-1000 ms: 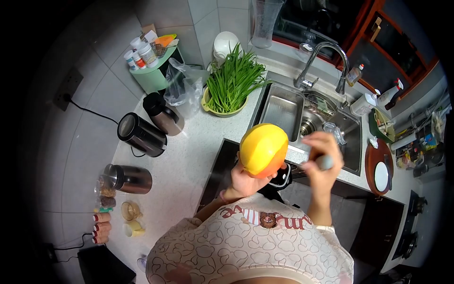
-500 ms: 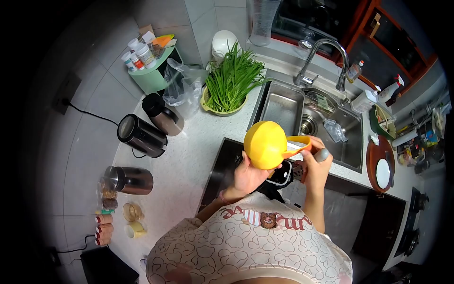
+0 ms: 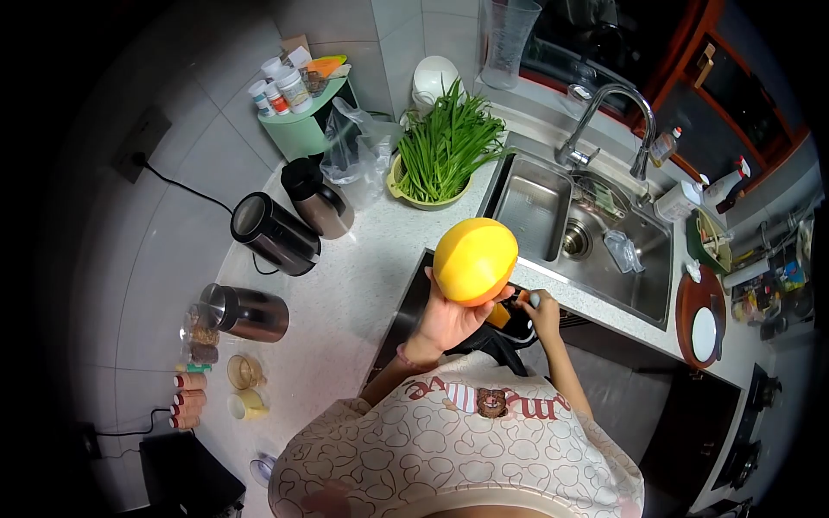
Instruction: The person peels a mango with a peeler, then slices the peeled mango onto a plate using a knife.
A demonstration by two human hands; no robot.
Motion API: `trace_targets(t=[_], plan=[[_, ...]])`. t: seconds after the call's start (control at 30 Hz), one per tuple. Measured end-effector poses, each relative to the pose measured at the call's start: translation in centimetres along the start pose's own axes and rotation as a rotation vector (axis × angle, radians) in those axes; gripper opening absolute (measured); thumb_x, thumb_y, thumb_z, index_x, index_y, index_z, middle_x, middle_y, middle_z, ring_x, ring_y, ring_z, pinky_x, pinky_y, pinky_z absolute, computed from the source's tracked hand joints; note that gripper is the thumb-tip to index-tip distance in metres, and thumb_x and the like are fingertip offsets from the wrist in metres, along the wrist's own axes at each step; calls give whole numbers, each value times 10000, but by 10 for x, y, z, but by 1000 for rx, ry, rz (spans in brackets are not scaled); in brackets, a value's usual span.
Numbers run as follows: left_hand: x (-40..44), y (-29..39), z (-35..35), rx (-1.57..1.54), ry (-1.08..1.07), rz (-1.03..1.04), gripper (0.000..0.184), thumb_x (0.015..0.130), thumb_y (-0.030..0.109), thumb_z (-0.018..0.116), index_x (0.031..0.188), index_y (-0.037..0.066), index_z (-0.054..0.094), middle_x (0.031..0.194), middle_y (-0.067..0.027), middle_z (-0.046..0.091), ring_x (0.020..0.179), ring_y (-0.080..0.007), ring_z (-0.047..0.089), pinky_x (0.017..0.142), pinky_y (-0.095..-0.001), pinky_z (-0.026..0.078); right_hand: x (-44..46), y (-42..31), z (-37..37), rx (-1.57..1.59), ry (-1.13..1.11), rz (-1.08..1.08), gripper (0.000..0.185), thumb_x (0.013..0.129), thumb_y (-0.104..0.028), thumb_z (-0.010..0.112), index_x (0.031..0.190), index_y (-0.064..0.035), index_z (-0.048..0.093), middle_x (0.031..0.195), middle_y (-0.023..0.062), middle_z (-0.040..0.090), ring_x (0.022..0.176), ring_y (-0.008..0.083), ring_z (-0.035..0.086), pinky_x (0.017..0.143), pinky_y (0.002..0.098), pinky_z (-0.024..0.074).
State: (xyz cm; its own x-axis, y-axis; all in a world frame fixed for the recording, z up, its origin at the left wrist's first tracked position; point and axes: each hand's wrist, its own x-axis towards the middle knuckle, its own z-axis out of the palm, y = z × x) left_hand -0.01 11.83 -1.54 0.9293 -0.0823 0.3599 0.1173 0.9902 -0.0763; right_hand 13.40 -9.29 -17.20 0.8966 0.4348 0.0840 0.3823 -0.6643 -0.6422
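Observation:
A large yellow mango (image 3: pixel 476 262), its skin partly pared off and still orange along the underside, rests in my left hand (image 3: pixel 449 321). The fingers of that hand cup it from below, over the counter's front edge. Lower and to the right, my right hand (image 3: pixel 544 316) is closed around a peeling tool (image 3: pixel 535 299); only its grey handle end shows and its blade is hidden. That hand is over a dark bin (image 3: pixel 519 330) by the counter front. Orange and yellow peel (image 3: pixel 498 316) shows at the bin.
Beyond the mango stands a basket (image 3: pixel 399 183) of green leafy stalks (image 3: pixel 449 147). A steel sink (image 3: pixel 635 285) with a tall faucet (image 3: pixel 643 116) lies to the right. Kettles (image 3: pixel 275 235) and a steel jug (image 3: pixel 255 312) stand on the left counter. A round board (image 3: pixel 688 298) is far right.
My right hand has moved down and away from the mango to the bin, and the long strip of peel no longer joins hand and fruit. The mango has turned slightly in my left hand.

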Motion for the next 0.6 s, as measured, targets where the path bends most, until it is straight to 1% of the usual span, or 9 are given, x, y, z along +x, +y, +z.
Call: trace_targets(t=[0.13,0.17,0.2,0.27,0.3,0.33,0.37,0.5,0.6], plan=[[3,-5,28,459,136,71,875,843,599,490,1450,43,194,1446,-197,312,1333,-362,343,1050,-387,421,3,18,12,-97,-7,-57,325,722,-227,759,905,12,637,881,193,607,841,389,605,705,448,478],[7,-4,31,517,95,100,798,879,479,550,1457,81,171,1444,-164,310,1331,-347,348,1052,-450,410,10,20,5,-70,31,-105,290,747,-200,734,901,21,630,897,216,607,862,404,597,718,449,477],[9,-4,32,623,124,160,776,887,432,565,1456,96,161,1436,-152,312,1324,-340,358,1046,-468,411,16,17,-4,67,182,-229,226,775,-148,699,899,24,623,853,218,613,780,378,605,683,426,471],[12,-9,31,829,187,275,748,901,339,596,1455,127,140,1420,-129,317,1309,-325,379,1035,-504,413,23,-6,-43,142,158,-21,169,795,-105,665,892,27,621,782,203,617,705,311,604,657,376,463],[18,-13,35,788,193,311,690,902,237,615,1413,148,160,1383,-103,325,1282,-304,408,1019,-526,422,26,-15,-59,188,235,-78,133,797,-77,647,879,25,619,752,150,619,672,233,572,621,338,438],[22,-17,38,803,200,329,678,899,232,619,1397,141,168,1377,-103,326,1281,-302,409,1019,-525,423,29,-22,-75,231,312,-136,98,799,-48,630,866,22,616,721,96,620,640,155,540,584,300,412],[26,-20,41,818,204,347,665,896,227,623,1381,134,176,1371,-103,328,1281,-301,409,1019,-524,424,30,-32,-93,263,305,-20,118,803,-74,641,828,39,616,703,160,604,646,191,561,616,342,441],[34,-27,40,898,222,353,676,892,263,620,1380,123,174,1370,-113,328,1283,-304,406,1034,-522,410,23,-72,-140,449,380,15,246,913,-188,613,772,14,609,678,11,576,514,48,426,459,222,312],[33,-32,43,945,251,339,707,891,277,624,1404,129,161,1376,-120,322,1282,-300,407,1030,-510,417,9,-87,-159,690,369,67,228,918,-174,601,760,-10,585,689,3,576,499,33,409,441,208,303]])
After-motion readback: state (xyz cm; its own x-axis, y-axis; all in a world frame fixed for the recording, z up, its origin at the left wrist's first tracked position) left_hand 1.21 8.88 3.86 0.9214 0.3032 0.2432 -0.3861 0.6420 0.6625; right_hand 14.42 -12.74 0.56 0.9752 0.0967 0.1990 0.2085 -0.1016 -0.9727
